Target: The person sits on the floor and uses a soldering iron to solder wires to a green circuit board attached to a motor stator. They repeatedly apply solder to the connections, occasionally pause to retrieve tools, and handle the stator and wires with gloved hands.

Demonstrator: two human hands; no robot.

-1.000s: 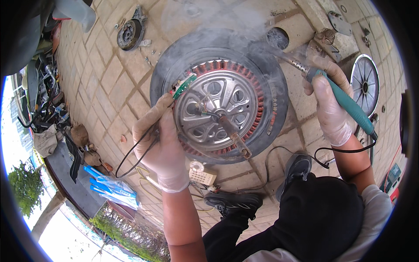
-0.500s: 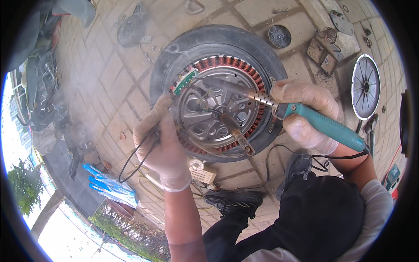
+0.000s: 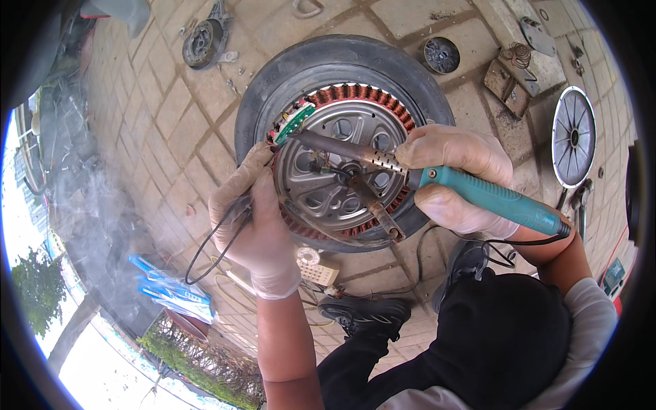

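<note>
My left hand [image 3: 249, 219], in a translucent glove, is closed round black cables, its fingertips at the lower end of a small green circuit board [image 3: 296, 121]. My right hand [image 3: 458, 178], also gloved, grips a teal-handled soldering iron [image 3: 509, 199]; its long dark tip reaches the board's lower end, though contact is unclear. Beneath both lies a metal wheel hub [image 3: 321, 123] with a ring of copper windings [image 3: 365, 93] inside a black tyre [image 3: 331, 55]. A rusty axle piece and wires protrude from the hub's centre, partly behind the iron.
The wheel lies on pavers [image 3: 174, 123] by my shoes. A round cover [image 3: 574, 137] and tools are rightward; small metal parts [image 3: 443, 55] lie beyond. A beige keypad box [image 3: 318, 273], loose cords and blue packets [image 3: 171, 287] are lower left, beside dark clutter behind drifting smoke.
My right hand has swung left and down, bringing the iron from off the tyre's right side to the board. The smoke has drifted from above the wheel to the left.
</note>
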